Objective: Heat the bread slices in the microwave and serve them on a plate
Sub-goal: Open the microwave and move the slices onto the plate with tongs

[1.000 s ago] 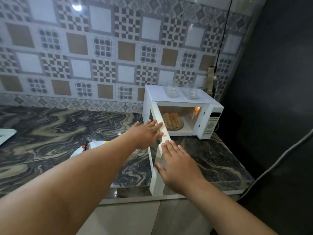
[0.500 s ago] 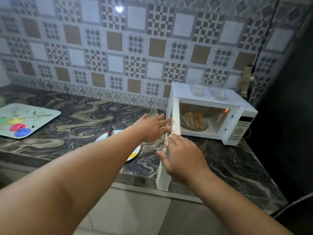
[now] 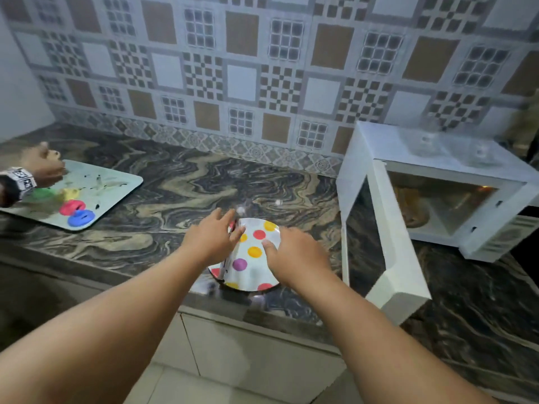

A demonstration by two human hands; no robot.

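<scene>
— Looking down at the dark, swirly counter [image 3: 180, 188]. See the plate [image 3: 250, 266] with the big coloured dots?

— Yes. Right near the front edge, between both hands.

— And the left hand [image 3: 211, 240]?

— Over the left side of the plate. Fingers stretched out and a bit apart, not closed on anything. Touching a thin shiny thing [image 3: 229, 258] by the rim. Too blurry to say what.

— And the right hand [image 3: 297, 255]?

— On the right side of the plate. Thumb pressed down on top, by the orange dot. Other fingers curled over the rim and hidden. Looks like holding the plate.

— Where are the bread slices [image 3: 408, 199]?

— Inside the white microwave [image 3: 437, 150], far right on the counter. Standing up on a dish in there, under a little orange light. Well apart from the dotted plate.

— And the microwave door [image 3: 388, 258]?

— Wide open, sticking out toward the front, just beside the right hand.

— Anything else?

— Off at the left, a pale tray [image 3: 116, 185] with coloured rings [image 3: 75, 212]: red, blue, yellow, green. Above it, another person's hand [image 3: 43, 164] with a checked band on the wrist. Behind it all, a wall [image 3: 242, 80] of brown and white tiles.
</scene>
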